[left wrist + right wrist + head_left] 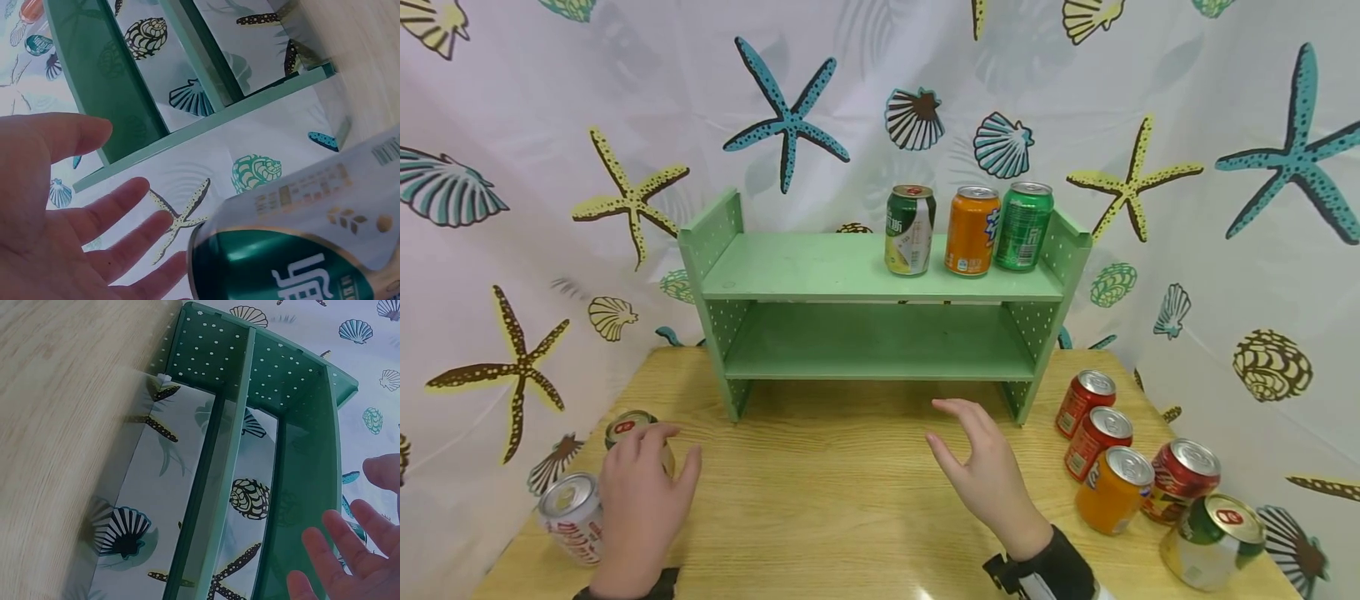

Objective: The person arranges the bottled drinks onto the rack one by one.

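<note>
My left hand [643,492], fingers spread, hovers at the table's left side in front of a green-and-gold can [631,423], which it partly hides. In the left wrist view, a green-and-white can [294,244] stands close by the fingertips; whether they touch it I cannot tell. A white can with red lettering [574,518] stands just left of that hand. My right hand [988,475] is held above the middle right of the table, thumb and fingers apart, holding nothing. The right wrist view shows its loosely spread fingers [350,544] before the shelf.
A green two-tier shelf [880,337] stands at the back. On its top board are a green-and-white can [910,232], an orange can [972,232] and a green can [1025,227]. Several cans, including a red can [1099,442], line the table's right side. Patterned curtains [880,100] surround the table.
</note>
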Motion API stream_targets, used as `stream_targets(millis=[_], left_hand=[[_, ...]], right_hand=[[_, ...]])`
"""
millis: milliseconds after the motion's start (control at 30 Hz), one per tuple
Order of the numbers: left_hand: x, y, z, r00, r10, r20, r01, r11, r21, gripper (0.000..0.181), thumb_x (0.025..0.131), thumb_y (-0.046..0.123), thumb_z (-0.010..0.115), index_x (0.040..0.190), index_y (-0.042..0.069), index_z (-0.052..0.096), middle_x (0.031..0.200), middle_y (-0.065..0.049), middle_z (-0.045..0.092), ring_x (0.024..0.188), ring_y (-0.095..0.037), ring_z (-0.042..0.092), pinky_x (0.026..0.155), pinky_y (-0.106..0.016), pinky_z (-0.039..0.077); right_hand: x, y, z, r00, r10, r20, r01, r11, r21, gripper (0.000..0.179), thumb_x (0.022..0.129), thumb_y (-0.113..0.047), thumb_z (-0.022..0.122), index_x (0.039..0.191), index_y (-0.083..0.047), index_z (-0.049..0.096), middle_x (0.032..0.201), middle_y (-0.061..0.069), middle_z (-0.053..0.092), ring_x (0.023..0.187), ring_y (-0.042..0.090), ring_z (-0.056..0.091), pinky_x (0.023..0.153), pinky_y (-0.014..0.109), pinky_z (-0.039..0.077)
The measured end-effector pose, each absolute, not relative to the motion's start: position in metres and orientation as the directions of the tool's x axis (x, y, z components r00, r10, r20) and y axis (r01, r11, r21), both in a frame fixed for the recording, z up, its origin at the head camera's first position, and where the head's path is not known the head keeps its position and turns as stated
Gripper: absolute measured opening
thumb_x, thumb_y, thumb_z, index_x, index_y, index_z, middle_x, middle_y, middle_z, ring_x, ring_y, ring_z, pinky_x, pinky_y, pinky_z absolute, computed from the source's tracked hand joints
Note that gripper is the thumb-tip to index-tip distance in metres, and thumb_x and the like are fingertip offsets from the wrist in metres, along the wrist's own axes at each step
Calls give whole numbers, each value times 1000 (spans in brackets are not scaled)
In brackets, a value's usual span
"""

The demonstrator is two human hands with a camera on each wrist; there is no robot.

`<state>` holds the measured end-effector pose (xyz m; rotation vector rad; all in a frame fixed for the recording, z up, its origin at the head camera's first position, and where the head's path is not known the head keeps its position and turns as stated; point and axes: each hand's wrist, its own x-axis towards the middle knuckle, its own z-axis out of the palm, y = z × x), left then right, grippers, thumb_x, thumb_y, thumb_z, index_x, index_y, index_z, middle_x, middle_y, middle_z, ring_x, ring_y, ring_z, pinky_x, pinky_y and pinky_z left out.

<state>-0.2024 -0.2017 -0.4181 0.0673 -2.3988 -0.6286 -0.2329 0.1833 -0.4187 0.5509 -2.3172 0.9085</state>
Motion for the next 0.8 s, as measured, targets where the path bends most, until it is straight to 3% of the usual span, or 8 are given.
stream_targets(millis=[367,800], left_hand=[[-205,-207,-429,-857,-213,468,28,890,456,54,89,23,80,127,-8,56,136,-37,44,124,-61,37,100,-73,29],[-206,-215,-436,-861,-240,448,-31,905,424,56,88,19,80,125,-16,55,122,-40,49,116,-61,43,98,-71,35]], right_hand=[[-231,184,-423,-759,-158,632,-545,684,-484,46,90,-11,80,133,-9,63,130,10,65,122,30,64,100,51,54],[-230,186,-425,-772,-141,619,-528,684,-503,48,89,-11,81,134,-9,63,131,11,65,122,31,63,99,52,55]])
